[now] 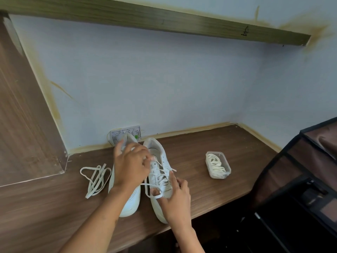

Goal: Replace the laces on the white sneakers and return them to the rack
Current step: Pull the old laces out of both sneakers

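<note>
Brown wood-grain desk (pixel 209 190) fills the lower half of the frame, and both bare forearms come up from the bottom edge onto it. Right hand (pixel 176 196), low centre, rests on the toe end of the right sneaker (pixel 160 178), fingers loosely curled, with the thumb hooked through a loop of lace (pixel 152 190) and the forefinger pointing up along the eyelets. Left hand (pixel 130 164) sits just above and left of it, fingers bunched and pinching the lace near the top eyelets of that same shoe; its palm covers much of the left sneaker (pixel 130 203), which stands touching its partner, toes toward the camera. Lace strands cross loosely over the right shoe's tongue. Left of the pair, a loose lace (pixel 95 177) lies in a tangle on the desk. Off to the right, well apart, a clear tub (pixel 218 165) holds coiled laces. Behind the heels, a wall socket (pixel 127 133) sits against the pale wall. At the right edge, a dark fabric rack (pixel 300 179).
</note>
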